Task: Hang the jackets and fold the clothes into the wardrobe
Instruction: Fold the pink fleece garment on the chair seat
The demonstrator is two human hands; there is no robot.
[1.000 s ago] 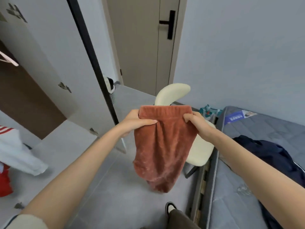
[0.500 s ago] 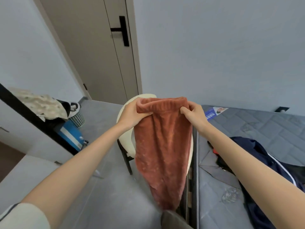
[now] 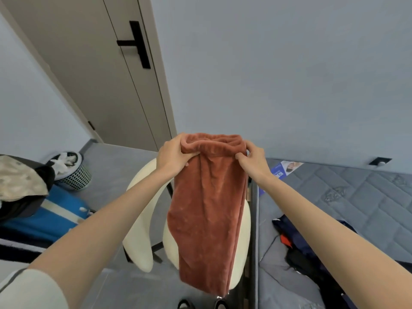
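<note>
Both hands pinch the waistband of the rust-red trousers [image 3: 208, 208]: left hand [image 3: 172, 153] at one end, right hand [image 3: 254, 160] at the other, letting the legs hang straight above the chair [image 3: 142, 219], likely to line them up for folding.

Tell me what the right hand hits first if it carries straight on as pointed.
The right hand pinches the top edge of the rust-brown fleece garment, so that cloth comes first. Beyond it, probably the blue-grey wall beside the beige flat door, though depth is unclear.
</note>
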